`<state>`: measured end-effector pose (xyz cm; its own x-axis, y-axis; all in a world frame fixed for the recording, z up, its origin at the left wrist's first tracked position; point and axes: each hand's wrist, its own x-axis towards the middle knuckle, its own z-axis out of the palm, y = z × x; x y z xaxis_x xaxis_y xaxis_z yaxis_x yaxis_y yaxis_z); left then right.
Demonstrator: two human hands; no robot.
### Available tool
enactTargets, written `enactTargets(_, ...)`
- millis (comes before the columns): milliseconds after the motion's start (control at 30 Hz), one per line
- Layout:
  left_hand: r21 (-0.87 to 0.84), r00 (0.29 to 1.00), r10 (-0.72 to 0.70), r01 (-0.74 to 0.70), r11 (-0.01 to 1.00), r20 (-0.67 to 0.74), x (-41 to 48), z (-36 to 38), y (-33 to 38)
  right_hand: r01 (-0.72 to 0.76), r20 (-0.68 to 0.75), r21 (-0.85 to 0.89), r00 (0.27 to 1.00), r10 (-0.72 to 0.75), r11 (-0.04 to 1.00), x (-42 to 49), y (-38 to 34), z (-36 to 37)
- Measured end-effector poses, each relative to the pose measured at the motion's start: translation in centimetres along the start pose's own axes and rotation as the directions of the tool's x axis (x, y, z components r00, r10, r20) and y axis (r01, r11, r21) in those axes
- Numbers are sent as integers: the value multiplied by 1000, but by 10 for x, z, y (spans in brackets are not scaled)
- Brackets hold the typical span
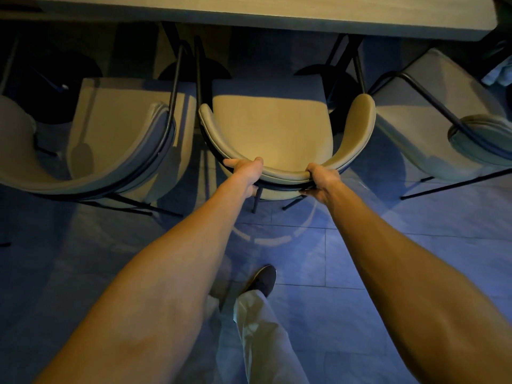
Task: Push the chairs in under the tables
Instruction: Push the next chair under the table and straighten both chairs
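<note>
A beige padded chair [273, 128] with a curved backrest and thin black legs stands in front of me, facing a long pale table [249, 15] at the top of the view. Its seat front lies in the shadow near the table edge. My left hand [246, 173] grips the left part of the backrest rim. My right hand [321, 181] grips the rim a little to the right of centre. Both arms are stretched out straight.
A matching chair [116, 134] stands close on the left and another chair [432, 120] on the right, angled. Black table legs [357, 65] rise behind the middle chair. The floor is grey tile [346, 259]. My shoe [264, 279] and trouser leg are below.
</note>
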<state>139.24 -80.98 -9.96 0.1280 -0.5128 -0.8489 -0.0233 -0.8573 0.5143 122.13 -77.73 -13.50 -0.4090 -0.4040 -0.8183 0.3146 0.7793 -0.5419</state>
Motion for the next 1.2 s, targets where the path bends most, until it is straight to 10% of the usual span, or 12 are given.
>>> enactTargets(1200,26,997,44,-46,999,56,-13,-46,-48,-47,37,164,998,41,985,-56,71,9)
